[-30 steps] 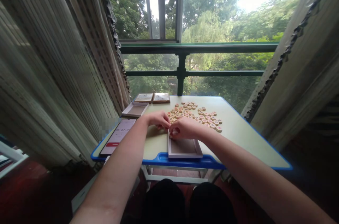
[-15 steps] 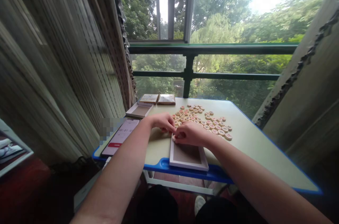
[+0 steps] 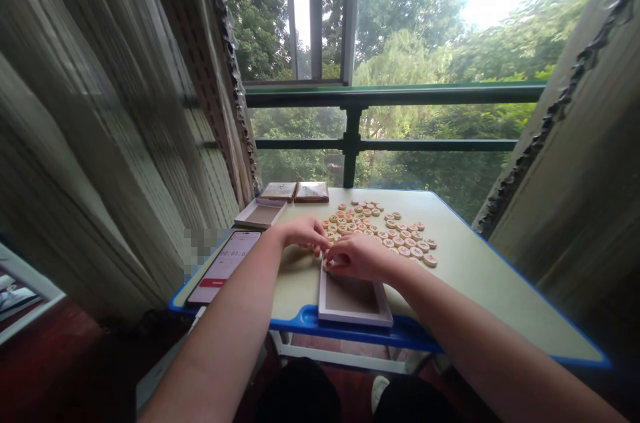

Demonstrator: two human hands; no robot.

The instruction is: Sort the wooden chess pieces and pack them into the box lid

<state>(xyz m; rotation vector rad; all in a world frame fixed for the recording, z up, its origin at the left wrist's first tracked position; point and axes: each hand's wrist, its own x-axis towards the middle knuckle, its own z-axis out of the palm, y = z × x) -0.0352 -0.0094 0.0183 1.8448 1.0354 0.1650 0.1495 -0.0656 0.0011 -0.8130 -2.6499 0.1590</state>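
My right hand reaches over the upper left corner of a shallow white box tray. Its fingers are closed on a round wooden Chinese chess piece inside that corner. Just beyond the same corner is my left hand, its fingers pinched together close to the right fingertips. Whatever the left fingers may hold is hidden. Many more Chinese chess pieces, pale discs with red or dark characters, lie loosely spread behind and to the right of the tray.
A phone with a running timer lies on the table's left side. Behind it sit a second shallow tray and two flat boxes. The table has a raised blue edge; curtains and a green window rail stand beyond.
The view has shifted slightly. My right fingers have moved a little at the tray's upper left corner, the piece still beneath them. My left hand stays pinched beside them.
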